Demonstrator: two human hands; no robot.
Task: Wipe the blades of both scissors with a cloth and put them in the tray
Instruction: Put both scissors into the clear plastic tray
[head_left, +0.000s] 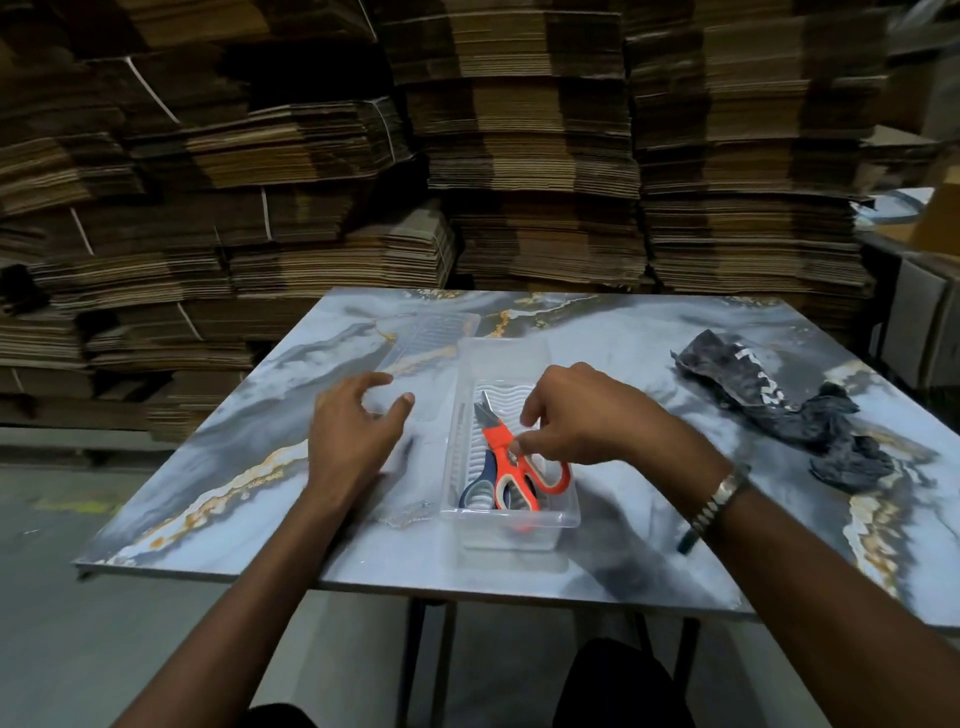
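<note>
A clear plastic tray stands in the middle of the marble-patterned table. Orange-handled scissors lie inside it on top of blue-handled scissors, blades pointing away from me. My right hand hovers over the tray with curled fingers, its fingertips at the orange handle; whether it pinches the handle I cannot tell. My left hand sits left of the tray with fingers spread and loosely bent, holding nothing. The dark crumpled cloth lies on the table at the right.
A clear plastic lid lies on the table behind and left of the tray. Tall stacks of flattened cardboard rise behind the table. A dark pen-like object lies near my right wrist. The table's front edge is close to me.
</note>
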